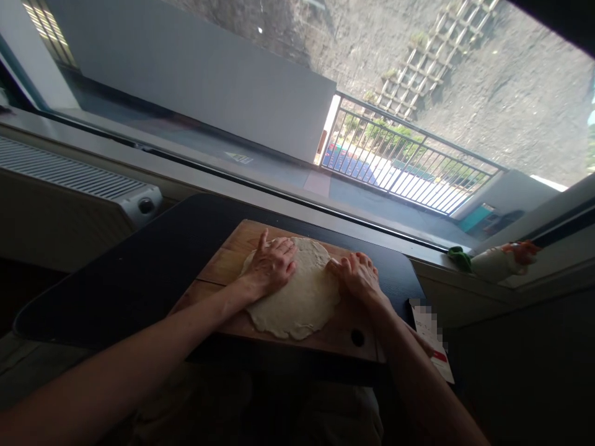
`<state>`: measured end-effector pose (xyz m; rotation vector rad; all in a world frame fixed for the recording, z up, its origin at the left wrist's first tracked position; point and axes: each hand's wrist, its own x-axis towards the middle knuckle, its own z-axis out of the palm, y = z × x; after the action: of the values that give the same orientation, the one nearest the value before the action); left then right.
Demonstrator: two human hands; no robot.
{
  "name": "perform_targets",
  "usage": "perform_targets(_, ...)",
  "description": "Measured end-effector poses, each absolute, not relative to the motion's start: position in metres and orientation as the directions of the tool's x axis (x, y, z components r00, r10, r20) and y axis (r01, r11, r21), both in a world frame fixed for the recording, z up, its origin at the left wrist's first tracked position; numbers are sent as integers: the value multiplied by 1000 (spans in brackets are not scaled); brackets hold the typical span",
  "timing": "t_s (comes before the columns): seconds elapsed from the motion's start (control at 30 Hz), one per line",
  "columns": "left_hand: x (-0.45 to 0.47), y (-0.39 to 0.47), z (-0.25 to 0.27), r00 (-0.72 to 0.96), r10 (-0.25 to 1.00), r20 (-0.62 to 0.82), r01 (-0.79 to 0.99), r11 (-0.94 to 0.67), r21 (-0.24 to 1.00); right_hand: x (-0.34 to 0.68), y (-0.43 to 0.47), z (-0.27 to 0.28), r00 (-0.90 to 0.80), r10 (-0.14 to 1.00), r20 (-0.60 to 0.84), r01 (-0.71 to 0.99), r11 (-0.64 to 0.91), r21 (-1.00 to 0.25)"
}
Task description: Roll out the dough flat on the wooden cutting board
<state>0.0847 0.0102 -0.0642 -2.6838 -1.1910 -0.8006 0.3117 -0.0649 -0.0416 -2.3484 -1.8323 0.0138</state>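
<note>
I'm watching the round dough (302, 300) lying on the board (223, 248), my left hand (274, 263) resting open on its far left part, nearer its middle than my right hand (357, 274), which is bending at its right edge, whether gripping I cannot tell.

Left hand (274, 263), right hand (360, 275) bare; forearms (139, 358) uncovered; lap clothing (346, 414) dim (shadow hides its colour).

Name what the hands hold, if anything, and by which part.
The left hand holds nothing, lying on the dough. The right hand is at the dough's right edge; whether it grips there cannot be told.
</note>
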Motion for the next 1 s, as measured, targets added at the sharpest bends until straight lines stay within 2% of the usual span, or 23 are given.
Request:
perform_targets(0.17,85,4,-57,573,631,523,700,-709,88,300,-78,-49,37,980,195,999,-32,-29)
perform_targets(0.33,91,6,-48,648,610,456,703,-709,-49,307,-62,-46,252,959,128,967,-245,-72)
perform_targets(0.5,96,-6,-39,719,574,392,675,-711,-198,291,-75,-51,23,985,173,1000,-21,-11)
perform_targets(0.53,96,-9,-39,722,568,396,675,-704,-220,290,-75,-50,24,984,178,1000,-22,-9)
perform_targets(0.6,97,-13,-38,723,569,392,679,-688,-255,293,-68,-47,129,980,151,991,-125,-41)
perform_targets(0.7,98,-16,-37,728,585,358,679,-686,-261,300,-56,-42,276,959,66,958,-269,-97)
perform_targets(0.73,98,-16,-37,729,587,353,678,-690,-253,299,-57,-42,255,965,56,963,-249,-103)
perform_targets(0.83,97,-15,-37,729,581,361,671,-711,-211,291,-70,-45,57,995,83,995,-50,-82)
perform_targets(0.9,97,-14,-38,726,584,363,671,-716,-192,290,-72,-46,14,995,94,998,-7,-67)
perform_targets(1.0,96,-14,-38,722,596,351,677,-713,-182,301,-57,-43,207,977,57,975,-201,-94)
